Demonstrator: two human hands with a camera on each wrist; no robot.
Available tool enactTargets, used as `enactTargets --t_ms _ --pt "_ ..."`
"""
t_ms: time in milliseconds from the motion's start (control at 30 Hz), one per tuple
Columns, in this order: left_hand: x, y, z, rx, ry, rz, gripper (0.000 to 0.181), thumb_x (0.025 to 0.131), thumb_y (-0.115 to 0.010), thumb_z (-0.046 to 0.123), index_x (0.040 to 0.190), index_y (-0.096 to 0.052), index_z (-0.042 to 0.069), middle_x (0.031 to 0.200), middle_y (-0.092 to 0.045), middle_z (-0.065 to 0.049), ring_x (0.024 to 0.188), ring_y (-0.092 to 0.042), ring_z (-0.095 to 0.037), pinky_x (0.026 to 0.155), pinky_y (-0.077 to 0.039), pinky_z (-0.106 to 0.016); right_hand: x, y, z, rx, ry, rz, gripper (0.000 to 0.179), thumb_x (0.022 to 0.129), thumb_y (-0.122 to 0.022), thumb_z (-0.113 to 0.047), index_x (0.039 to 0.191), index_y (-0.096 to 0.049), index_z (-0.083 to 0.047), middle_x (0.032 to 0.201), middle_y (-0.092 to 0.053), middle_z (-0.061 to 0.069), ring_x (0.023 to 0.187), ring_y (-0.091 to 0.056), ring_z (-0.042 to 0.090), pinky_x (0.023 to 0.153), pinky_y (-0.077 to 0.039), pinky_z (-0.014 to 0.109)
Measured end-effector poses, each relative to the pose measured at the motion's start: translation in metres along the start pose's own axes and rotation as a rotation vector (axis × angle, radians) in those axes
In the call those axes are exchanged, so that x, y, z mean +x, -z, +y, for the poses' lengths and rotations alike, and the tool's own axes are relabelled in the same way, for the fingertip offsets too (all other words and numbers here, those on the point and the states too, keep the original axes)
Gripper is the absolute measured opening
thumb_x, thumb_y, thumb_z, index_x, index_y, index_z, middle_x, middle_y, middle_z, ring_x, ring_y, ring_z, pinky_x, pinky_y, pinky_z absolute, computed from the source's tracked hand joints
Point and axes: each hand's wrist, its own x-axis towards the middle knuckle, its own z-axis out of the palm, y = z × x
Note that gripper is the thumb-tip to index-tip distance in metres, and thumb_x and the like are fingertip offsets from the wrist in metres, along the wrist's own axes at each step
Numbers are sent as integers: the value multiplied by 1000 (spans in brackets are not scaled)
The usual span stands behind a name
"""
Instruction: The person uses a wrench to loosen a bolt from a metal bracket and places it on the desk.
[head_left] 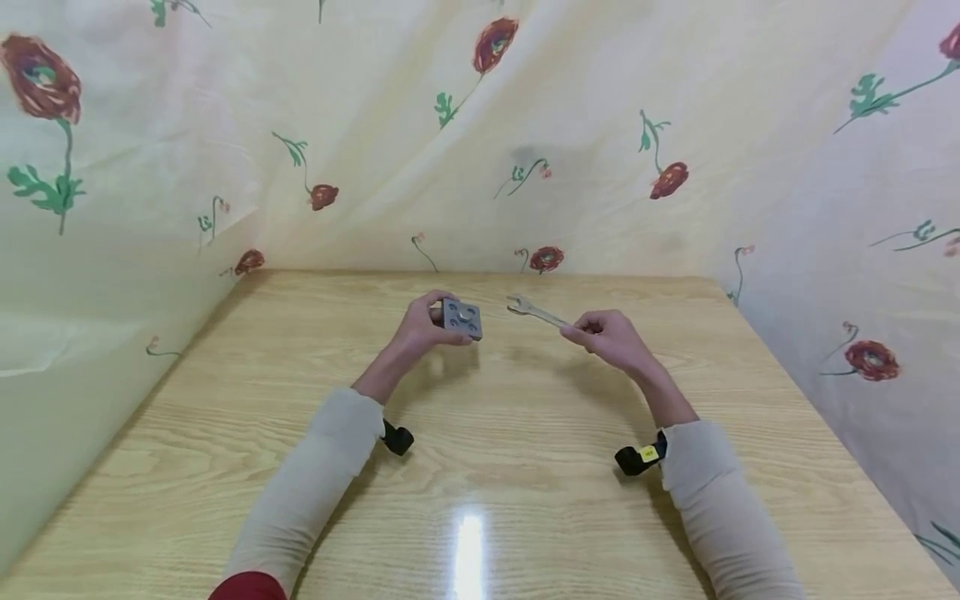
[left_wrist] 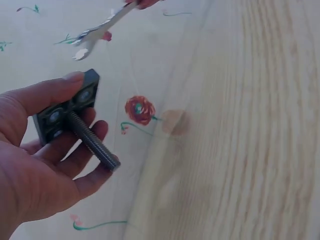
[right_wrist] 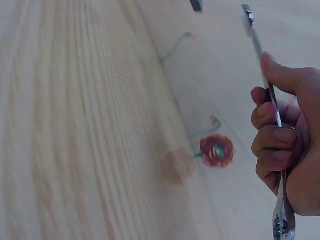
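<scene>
Wrench [head_left: 542,314], gripped mid-shank by right fingers [right_wrist: 272,137], and block [head_left: 459,328], pinched edgewise by left fingers [left_wrist: 55,92], sit above the surface [head_left: 487,417]; both look stiff, likely slick, block probably heavier, so hold by shank and edges.

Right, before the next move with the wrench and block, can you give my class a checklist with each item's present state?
1. Left hand grips the grey block: ok.
2. Right hand holds the wrench: ok.
3. Open end of the wrench points toward the block: ok.
4. Wrench seated on the block: not ok; the head view shows a gap between them.
5. Threaded rod clear of the left fingers: cannot tell; contact near its end is unclear.
</scene>
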Motion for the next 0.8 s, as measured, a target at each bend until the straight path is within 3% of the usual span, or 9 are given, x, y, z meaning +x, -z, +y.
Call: enactTargets --t_ms 233,467,633,800 --pt "-3 -10 0 -50 -60 34 71 73 -78 -4 134 -46 8 123 -64 -26 111 -65 -33 81 -56 -27 0 -16 -17 39 44 -42 38 93 -63 -35 98 -68 2 66 -55 1 58 -45 13 53 -39 27" --pt "-6 -17 2 -151 -102 18 70 73 -75 -10 134 -45 5 131 -59 -25 116 -63 -34 78 -56 -22 1 -25 -22 29 47 -72 37 93 -64 -33 95 -67 3 66 -53 3 55 -42 10 50 -36 25" --pt "-8 -21 5 -166 -126 10 71 72 -75 -13 134 -45 3 132 -59 -25 110 -66 -29 75 -56 -20 1 -29 -25 35 62 -68 34 93 -63 -32 94 -67 1 64 -51 -1 54 -40 10 49 -34 24" --pt "-9 -24 4 -147 -143 -13 71 71 -76 -12 134 -45 4 127 -61 -27 103 -68 -23 76 -57 -23 0 -36 -30 -9 141 -63 31 93 -63 -32 93 -69 -2 62 -48 -2 51 -38 10 46 -31 23"
